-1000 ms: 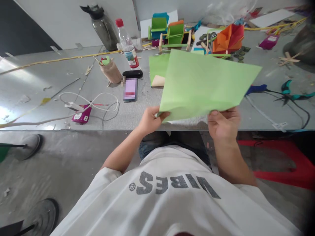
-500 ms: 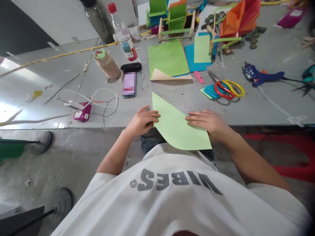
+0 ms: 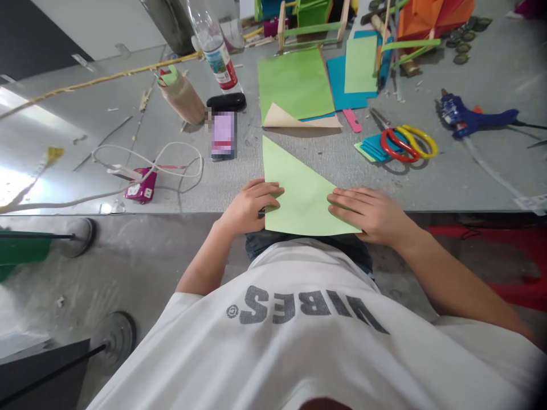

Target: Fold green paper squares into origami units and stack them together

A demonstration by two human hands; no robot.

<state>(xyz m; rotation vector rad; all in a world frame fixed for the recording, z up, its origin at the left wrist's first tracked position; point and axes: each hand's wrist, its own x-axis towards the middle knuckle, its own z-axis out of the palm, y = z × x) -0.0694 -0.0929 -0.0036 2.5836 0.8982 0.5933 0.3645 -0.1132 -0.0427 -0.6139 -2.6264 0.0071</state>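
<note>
A pale green sheet of paper (image 3: pixel 299 196), its visible outline roughly triangular, lies at the front edge of the table and overhangs it slightly. My left hand (image 3: pixel 250 206) grips its left side, fingers on top. On the slanting right side, my right hand (image 3: pixel 370 213) holds the sheet with its fingers laid over it; that thumb is hidden. Beyond the paper are a larger green sheet (image 3: pixel 294 80) and a tan sheet with a curled edge (image 3: pixel 294 121). Scissors with red and yellow handles (image 3: pixel 408 143) rest on small folded blue papers (image 3: pixel 376 149) to the right.
A blue glue gun (image 3: pixel 474 117) lies at right with its cord. At left are a phone (image 3: pixel 223 134), a black case (image 3: pixel 226 102), a plastic bottle (image 3: pixel 217 57), a tan cup (image 3: pixel 183 99) and a white cable (image 3: pixel 158 162). Orange folded paper (image 3: pixel 431 23) stands at the back.
The paper's front edge, curved and drooping before, is now straighter and higher, and the sheet lies flatter. Both hands keep hold at its sides. The camera view has tilted down slightly.
</note>
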